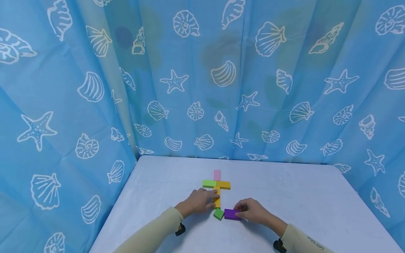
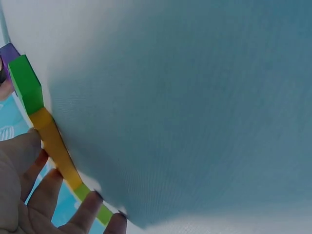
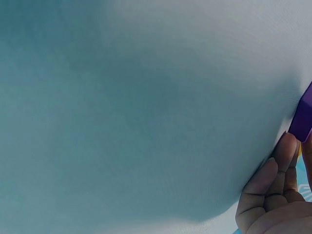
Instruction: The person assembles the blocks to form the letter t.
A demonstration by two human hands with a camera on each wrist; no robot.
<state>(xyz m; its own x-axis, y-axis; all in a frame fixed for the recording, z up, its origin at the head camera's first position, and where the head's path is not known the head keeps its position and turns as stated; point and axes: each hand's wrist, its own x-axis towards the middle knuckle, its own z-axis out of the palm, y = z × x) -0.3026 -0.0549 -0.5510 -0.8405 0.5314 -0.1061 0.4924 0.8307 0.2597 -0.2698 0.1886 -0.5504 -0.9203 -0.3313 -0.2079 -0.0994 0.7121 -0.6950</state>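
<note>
My right hand pinches the right end of a purple block between thumb and fingers, low over the table. The block's left end is right beside a small green block turned at an angle. My left hand rests its spread fingers on an upright-running yellow block, partly covering it. In the left wrist view, its fingertips line the yellow block and reach the light green block. At the purple block's end, my right fingertips show in the right wrist view.
Beyond the left hand, a light green block and a second yellow block lie crosswise at the yellow column's top. A pink block extends above them. The white-covered table meets a blue shell-print curtain behind and at the sides.
</note>
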